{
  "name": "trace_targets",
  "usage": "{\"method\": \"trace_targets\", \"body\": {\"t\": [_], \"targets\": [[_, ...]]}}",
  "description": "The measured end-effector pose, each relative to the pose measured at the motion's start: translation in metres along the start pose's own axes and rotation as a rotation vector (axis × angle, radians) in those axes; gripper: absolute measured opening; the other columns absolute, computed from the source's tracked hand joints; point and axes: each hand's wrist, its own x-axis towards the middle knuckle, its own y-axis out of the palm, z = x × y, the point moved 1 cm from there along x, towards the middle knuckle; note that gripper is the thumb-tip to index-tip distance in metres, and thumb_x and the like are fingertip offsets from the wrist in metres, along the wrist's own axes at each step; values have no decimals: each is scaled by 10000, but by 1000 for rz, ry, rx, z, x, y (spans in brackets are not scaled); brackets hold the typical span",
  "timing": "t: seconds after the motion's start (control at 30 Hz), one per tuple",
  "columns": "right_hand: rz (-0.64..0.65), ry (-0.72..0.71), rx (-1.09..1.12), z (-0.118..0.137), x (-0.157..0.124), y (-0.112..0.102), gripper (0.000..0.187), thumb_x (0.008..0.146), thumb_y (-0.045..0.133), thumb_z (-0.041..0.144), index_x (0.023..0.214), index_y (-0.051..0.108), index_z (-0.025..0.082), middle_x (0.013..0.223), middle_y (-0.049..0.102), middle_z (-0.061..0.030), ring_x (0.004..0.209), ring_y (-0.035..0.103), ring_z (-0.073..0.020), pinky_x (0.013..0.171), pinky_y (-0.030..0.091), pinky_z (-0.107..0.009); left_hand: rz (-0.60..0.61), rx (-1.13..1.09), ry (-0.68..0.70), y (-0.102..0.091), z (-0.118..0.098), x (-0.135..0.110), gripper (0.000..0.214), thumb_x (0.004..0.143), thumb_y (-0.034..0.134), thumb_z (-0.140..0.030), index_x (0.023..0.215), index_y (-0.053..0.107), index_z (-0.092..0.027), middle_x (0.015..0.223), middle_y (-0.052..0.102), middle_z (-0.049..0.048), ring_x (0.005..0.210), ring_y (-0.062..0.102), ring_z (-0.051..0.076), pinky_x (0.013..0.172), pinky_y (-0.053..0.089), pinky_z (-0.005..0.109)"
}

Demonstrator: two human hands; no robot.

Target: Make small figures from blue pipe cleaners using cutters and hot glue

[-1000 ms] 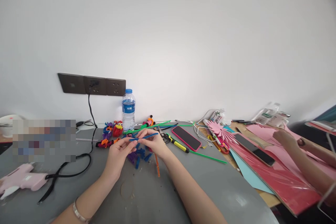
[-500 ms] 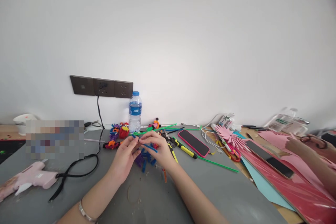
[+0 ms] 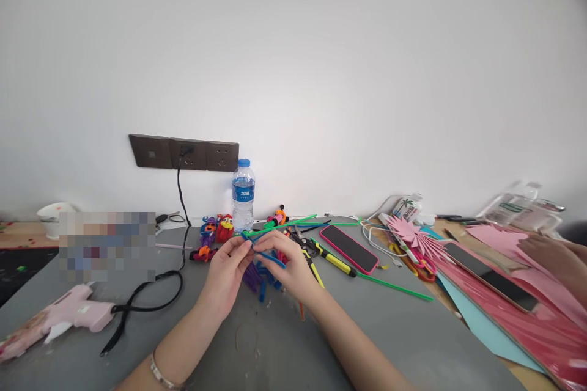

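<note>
Both of my hands meet over the middle of the grey table (image 3: pixel 284 348). My left hand (image 3: pixel 225 275) pinches one end of a thin blue pipe cleaner (image 3: pixel 268 255), and my right hand (image 3: pixel 288 266) grips the same blue stick further along. Under my fingers lies a small pile of blue and purple cut pieces (image 3: pixel 259 275). An orange stick (image 3: pixel 301 311) pokes out below my right wrist. A bracelet sits on my left wrist.
Pink glue gun (image 3: pixel 64 317) with black cord at left. Water bottle (image 3: pixel 243 195), small colourful figures (image 3: pixel 215 229), yellow-handled pliers (image 3: pixel 323 253), pink-cased phone (image 3: pixel 348 248), green sticks (image 3: pixel 394 287) beyond my hands. Another person's hand (image 3: pixel 554 256) rests on pink and red paper (image 3: pixel 527 324) at right.
The view has drifted so everything sits further right and lower. My hands stayed together on the blue pipe cleaner, its free end now bent down to the right. The other person's hand shifted right.
</note>
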Motion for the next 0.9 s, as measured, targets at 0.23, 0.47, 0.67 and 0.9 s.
{"method": "trace_targets", "body": {"t": [0.23,0.47,0.67,0.9], "targets": [[-24,-40,-81,15,-2,-3,79,895,586,167,894,640,225,895,663,-64,873,632,-204,790,506,-328,24,32,-17,4,-5,-6,373,497,918,-283,740,663,-158,696,667,-22,656,620,102,667,538,221],[-33,47,-13,6,-1,-4,72,909,578,202,872,638,216,887,670,-57,849,630,-191,781,487,-312,101,143,-78,-2,-10,-1,377,514,914,-314,745,660,-160,639,610,-40,598,563,80,618,504,207],[-53,82,3,3,-2,-3,114,930,561,268,874,642,211,882,657,-57,856,624,-193,767,472,-309,139,210,-99,-1,-13,-1,393,526,902,-357,746,632,-173,631,556,-48,591,494,77,561,429,189],[-24,11,-21,-3,0,-5,89,917,598,248,850,642,209,890,659,-67,872,619,-199,803,490,-340,185,494,54,-2,-16,1,333,584,844,-388,717,642,-160,598,536,-43,579,441,90,544,348,204]]}}
